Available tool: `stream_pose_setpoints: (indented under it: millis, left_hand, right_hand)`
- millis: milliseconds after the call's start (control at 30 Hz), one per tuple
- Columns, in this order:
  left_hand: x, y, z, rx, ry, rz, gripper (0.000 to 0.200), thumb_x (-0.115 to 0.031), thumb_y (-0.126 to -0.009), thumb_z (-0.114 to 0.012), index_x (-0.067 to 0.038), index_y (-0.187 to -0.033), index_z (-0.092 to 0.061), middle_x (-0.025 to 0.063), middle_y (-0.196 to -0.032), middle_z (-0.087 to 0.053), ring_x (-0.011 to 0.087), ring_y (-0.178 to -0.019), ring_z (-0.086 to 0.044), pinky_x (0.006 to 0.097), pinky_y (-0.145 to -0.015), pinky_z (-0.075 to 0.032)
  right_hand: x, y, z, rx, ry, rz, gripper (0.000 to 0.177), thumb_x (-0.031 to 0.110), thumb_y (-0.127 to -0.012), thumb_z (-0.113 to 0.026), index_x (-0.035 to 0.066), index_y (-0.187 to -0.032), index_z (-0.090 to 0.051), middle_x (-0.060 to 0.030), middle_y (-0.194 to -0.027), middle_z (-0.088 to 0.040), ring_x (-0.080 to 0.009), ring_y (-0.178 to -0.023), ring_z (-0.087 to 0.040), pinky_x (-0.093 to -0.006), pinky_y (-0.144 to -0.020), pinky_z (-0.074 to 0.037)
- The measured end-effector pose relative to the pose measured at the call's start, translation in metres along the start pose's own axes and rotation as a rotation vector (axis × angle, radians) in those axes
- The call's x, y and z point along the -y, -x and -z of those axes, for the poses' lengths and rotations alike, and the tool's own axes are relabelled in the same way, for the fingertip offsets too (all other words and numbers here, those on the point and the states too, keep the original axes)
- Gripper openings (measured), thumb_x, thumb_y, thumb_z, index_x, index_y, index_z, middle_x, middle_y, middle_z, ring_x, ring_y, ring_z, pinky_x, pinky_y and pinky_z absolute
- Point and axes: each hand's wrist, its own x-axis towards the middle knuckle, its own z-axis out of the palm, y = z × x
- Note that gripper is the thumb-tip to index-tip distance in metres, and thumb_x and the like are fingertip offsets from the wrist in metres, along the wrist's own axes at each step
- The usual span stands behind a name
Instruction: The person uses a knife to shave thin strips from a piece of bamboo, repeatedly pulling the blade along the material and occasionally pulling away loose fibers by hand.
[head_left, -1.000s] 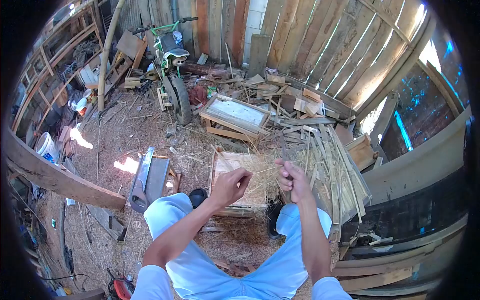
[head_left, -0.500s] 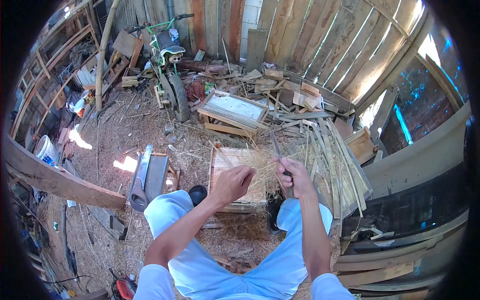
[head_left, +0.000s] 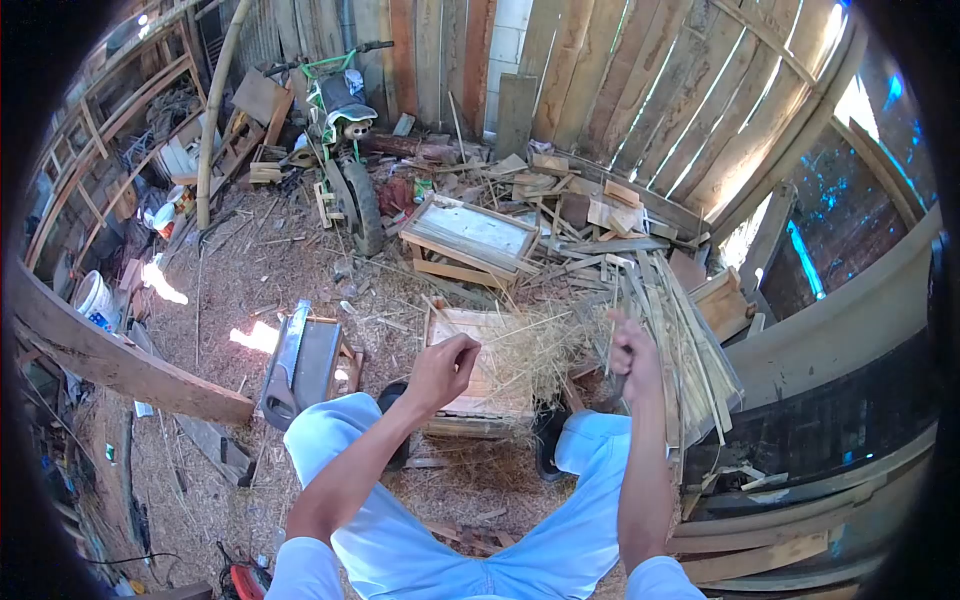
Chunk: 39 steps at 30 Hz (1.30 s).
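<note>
My left hand (head_left: 447,372) is closed above the left part of a low wooden box (head_left: 465,345); whatever its fingers pinch is too small to make out. To the right, my right hand (head_left: 634,360) is wrapped round the handle of a knife (head_left: 620,290), whose blurred blade points up and away. A loose tangle of thin straw-like shavings (head_left: 545,350) lies over the box's right side, between my hands. Long thin wooden strips (head_left: 685,350) lie in a pile just right of my right hand.
A handsaw (head_left: 287,370) rests on a small bench (head_left: 318,355) at the left. Beyond the box stand a wooden frame table (head_left: 470,232), a small motorbike (head_left: 345,150) and heaped wood scraps (head_left: 560,190). A curved plank (head_left: 130,350) crosses the left side.
My right hand has moved right with the knife, away from the shavings. My left hand has shifted slightly left. The view has tilted a little.
</note>
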Motion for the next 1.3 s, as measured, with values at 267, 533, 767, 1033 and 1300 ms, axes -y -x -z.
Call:
stream_pose_setpoints:
  millis: [267,533,767,1033,1300]
  left_hand:
    - [-0.011,-0.007,-0.014,0.079,0.117,0.001,0.007,-0.009,-0.083,-0.063,-0.002,-0.087,-0.063,0.0115,-0.068,-0.063,0.0191,-0.052,-0.057,0.03,-0.05,-0.043]
    - [-0.004,-0.002,-0.009,0.12,0.17,-0.005,0.009,-0.009,-0.085,-0.063,-0.001,-0.086,-0.063,0.0103,-0.066,-0.062,0.0148,-0.053,-0.056,0.0277,-0.05,-0.043]
    - [0.003,-0.009,-0.016,0.099,0.292,0.229,0.015,-0.014,-0.086,-0.064,0.001,-0.085,-0.063,0.0006,-0.061,-0.055,0.0047,-0.055,-0.043,0.0239,-0.05,-0.036]
    - [-0.006,-0.011,-0.021,0.241,0.397,0.214,0.015,-0.013,-0.088,-0.062,0.002,-0.088,-0.062,-0.0029,-0.065,-0.053,0.0031,-0.059,-0.04,0.023,-0.051,-0.035]
    - [-0.005,-0.006,-0.011,0.224,0.321,0.202,0.014,-0.013,-0.088,-0.062,0.001,-0.088,-0.062,-0.0006,-0.064,-0.055,0.004,-0.058,-0.043,0.0232,-0.052,-0.036]
  right_hand:
    - [-0.047,0.003,-0.063,0.296,0.102,-0.248,0.029,0.022,-0.095,-0.05,0.004,-0.119,-0.052,0.0034,-0.074,-0.047,-0.0021,-0.048,-0.036,-0.0148,-0.04,-0.027]
    - [-0.019,-0.011,-0.012,0.104,-0.076,-0.033,0.032,0.022,-0.096,-0.049,0.002,-0.12,-0.05,0.0043,-0.07,-0.043,-0.0023,-0.048,-0.034,-0.0156,-0.038,-0.027]
    - [-0.027,0.007,-0.036,0.208,0.149,-0.162,0.034,0.023,-0.096,-0.049,0.005,-0.124,-0.048,0.0036,-0.073,-0.046,-0.0019,-0.047,-0.033,-0.0152,-0.04,-0.027]
    - [-0.05,0.003,-0.066,0.281,0.123,-0.248,0.026,0.021,-0.095,-0.051,0.001,-0.11,-0.057,0.0028,-0.071,-0.049,-0.002,-0.048,-0.036,-0.0156,-0.041,-0.028]
    - [-0.03,0.0,-0.039,0.194,-0.028,-0.117,0.034,0.023,-0.096,-0.049,0.0,-0.12,-0.05,0.0038,-0.073,-0.045,-0.0015,-0.049,-0.035,-0.0155,-0.04,-0.029]
